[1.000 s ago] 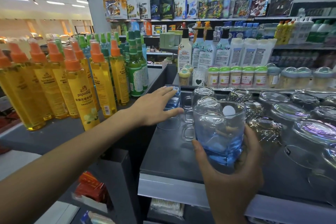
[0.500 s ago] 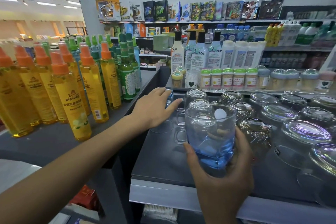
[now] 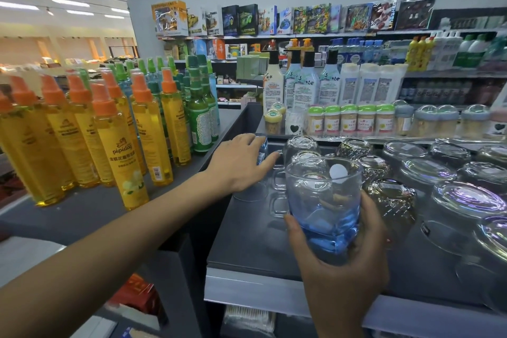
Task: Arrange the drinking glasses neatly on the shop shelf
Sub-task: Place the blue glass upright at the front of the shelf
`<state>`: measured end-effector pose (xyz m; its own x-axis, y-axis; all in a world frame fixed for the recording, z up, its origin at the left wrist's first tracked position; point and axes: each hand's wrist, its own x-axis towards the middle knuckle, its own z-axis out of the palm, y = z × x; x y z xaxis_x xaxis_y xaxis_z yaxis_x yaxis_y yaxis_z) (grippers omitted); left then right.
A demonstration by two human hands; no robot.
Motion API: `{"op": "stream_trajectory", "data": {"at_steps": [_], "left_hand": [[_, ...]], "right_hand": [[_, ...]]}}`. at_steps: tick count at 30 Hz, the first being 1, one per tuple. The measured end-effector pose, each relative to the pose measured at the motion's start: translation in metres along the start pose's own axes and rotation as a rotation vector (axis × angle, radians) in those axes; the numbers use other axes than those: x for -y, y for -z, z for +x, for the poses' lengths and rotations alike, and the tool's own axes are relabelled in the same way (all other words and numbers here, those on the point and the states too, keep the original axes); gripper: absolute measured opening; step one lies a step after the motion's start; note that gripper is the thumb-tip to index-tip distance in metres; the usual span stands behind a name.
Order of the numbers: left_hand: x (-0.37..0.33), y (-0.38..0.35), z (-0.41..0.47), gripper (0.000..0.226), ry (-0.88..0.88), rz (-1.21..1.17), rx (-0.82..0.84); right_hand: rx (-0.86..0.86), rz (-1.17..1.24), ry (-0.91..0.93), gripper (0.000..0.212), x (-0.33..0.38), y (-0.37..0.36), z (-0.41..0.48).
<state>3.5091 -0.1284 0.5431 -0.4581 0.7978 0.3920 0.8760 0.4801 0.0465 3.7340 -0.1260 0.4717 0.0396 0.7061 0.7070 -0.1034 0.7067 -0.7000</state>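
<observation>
right hand (image 3: 345, 277): nearest, low and centre-right; fingers and thumb curl round the base of the blue-tinted glass from below.
blue-tinted glass (image 3: 325, 208): upright with its rim up, held above the near part of the dark shelf; a round white sticker (image 3: 338, 173) shows on its far wall.
dark shelf (image 3: 247, 241): flat top with a pale grey front edge, running from centre to right.
left hand (image 3: 241, 162): reaches in from the near left; fingers fairly straight and spread, laid over the top of a blue-based glass.
blue-based glass (image 3: 262, 149): at the far left corner of the shelf, mostly hidden under the hand.
upturned clear glasses (image 3: 466, 200): in rows on the right of the shelf, bases up, close together.
yellow spray bottles (image 3: 120, 162): orange caps, crowded on the left counter.
green bottles (image 3: 199, 115): just behind the yellow ones.
green-lidded jars (image 3: 348, 121): in a row beyond the glasses.
white lotion bottles (image 3: 301, 85): behind the jars.
toy boxes (image 3: 247, 20): on the top far shelf.
</observation>
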Motion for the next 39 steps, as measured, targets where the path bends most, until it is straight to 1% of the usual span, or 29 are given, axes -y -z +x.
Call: {"op": "stream_trajectory", "data": {"at_steps": [2, 3, 7, 9, 12, 14, 16, 17, 19, 21, 24, 25, 27, 30, 33, 37, 39], "left_hand": [[0.002, 0.015, -0.006, 0.071, 0.007, -0.051, -0.023], [0.005, 0.026, -0.011, 0.068, 0.015, -0.094, -0.052], [0.019, 0.067, -0.046, 0.045, 0.061, -0.367, -0.212], [0.027, 0.083, -0.067, 0.036, 0.088, -0.541, -0.251], [0.036, 0.101, -0.101, 0.028, 0.06, -0.737, -0.229], [0.038, 0.106, -0.119, 0.029, -0.007, -0.787, -0.175], [0.037, 0.106, -0.129, 0.04, -0.07, -0.791, -0.121], [0.036, 0.107, -0.132, 0.048, -0.097, -0.786, -0.101], [0.035, 0.105, -0.135, 0.067, -0.144, -0.734, -0.065], [0.033, 0.101, -0.136, 0.085, -0.167, -0.626, -0.023], [0.031, 0.088, -0.133, 0.1, -0.189, -0.466, 0.008], [0.031, 0.083, -0.131, 0.101, -0.176, -0.422, 0.019], [0.032, 0.077, -0.126, 0.098, -0.124, -0.397, 0.036], [0.035, 0.07, -0.117, 0.093, -0.045, -0.46, 0.064], [0.037, 0.065, -0.108, 0.088, -0.001, -0.519, 0.135], [0.038, 0.054, -0.099, 0.09, 0.019, -0.492, 0.239], [0.04, 0.046, -0.096, 0.087, 0.036, -0.511, 0.272]], "right_hand": [[0.014, 0.013, 0.002, 0.091, 0.002, 0.002, 0.001], [0.021, 0.014, 0.006, 0.09, 0.003, 0.002, 0.001], [0.072, -0.038, 0.081, 0.091, 0.005, 0.006, 0.004], [0.114, -0.05, 0.126, 0.09, 0.009, 0.009, 0.009], [0.236, -0.078, 0.158, 0.092, 0.028, 0.017, 0.022], [0.411, -0.119, 0.129, 0.096, 0.047, 0.022, 0.04], [0.615, -0.226, 0.083, 0.098, 0.064, 0.02, 0.063], [0.705, -0.294, 0.101, 0.096, 0.072, 0.016, 0.074], [0.862, -0.411, 0.205, 0.091, 0.085, 0.005, 0.091], [1.013, -0.499, 0.296, 0.087, 0.093, -0.007, 0.1], [1.161, -0.6, 0.464, 0.085, 0.096, -0.025, 0.107], [1.189, -0.62, 0.503, 0.087, 0.096, -0.031, 0.107], [1.227, -0.651, 0.523, 0.094, 0.093, -0.042, 0.108], [1.267, -0.704, 0.453, 0.099, 0.087, -0.056, 0.111], [1.316, -0.741, 0.422, 0.097, 0.082, -0.068, 0.114], [1.385, -0.781, 0.448, 0.09, 0.08, -0.079, 0.11], [1.401, -0.798, 0.471, 0.088, 0.077, -0.083, 0.107]]}}
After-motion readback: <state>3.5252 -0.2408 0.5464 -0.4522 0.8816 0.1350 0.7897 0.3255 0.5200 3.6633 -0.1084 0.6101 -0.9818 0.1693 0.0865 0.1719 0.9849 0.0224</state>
